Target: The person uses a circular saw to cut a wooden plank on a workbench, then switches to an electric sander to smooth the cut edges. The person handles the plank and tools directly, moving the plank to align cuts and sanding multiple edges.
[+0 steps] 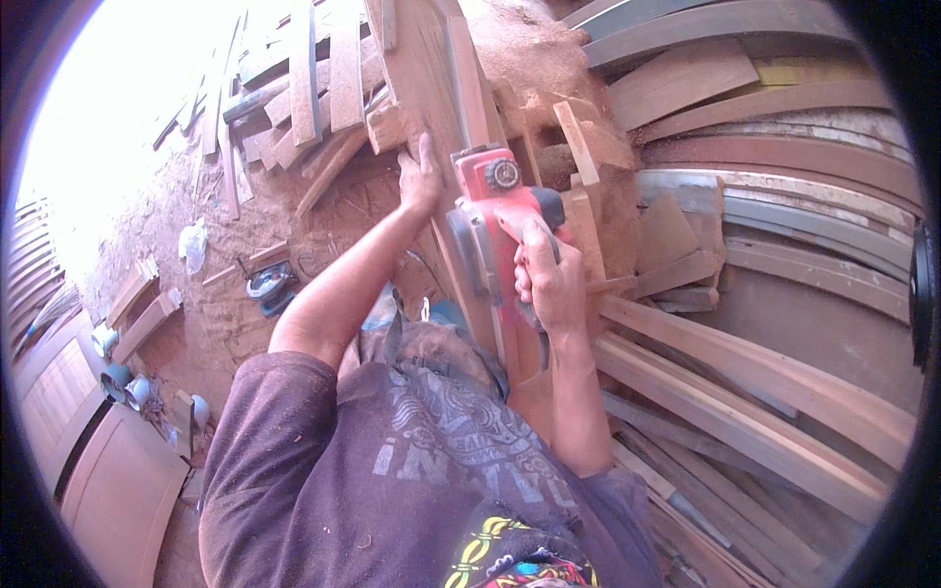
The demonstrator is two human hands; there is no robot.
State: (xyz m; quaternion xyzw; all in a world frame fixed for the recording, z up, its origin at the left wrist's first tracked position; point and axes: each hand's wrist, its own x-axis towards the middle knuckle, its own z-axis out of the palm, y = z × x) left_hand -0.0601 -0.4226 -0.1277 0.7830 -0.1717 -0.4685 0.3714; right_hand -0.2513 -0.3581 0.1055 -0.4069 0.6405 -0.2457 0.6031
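Right hand (pixel 551 279) is closed round the planer (pixel 482 230) by its rear grip, likely since that's the easiest way to steer it. Planer's sitting on the long board (pixel 427 93) in front of the body. Left hand (pixel 421 183) is against the board's left edge, probably bracing it; can't tell if those fingers actually grip.

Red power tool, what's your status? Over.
Right hand gripping red power tool, over wooden board. Left hand at board's left edge. Small wood block just beyond left hand.
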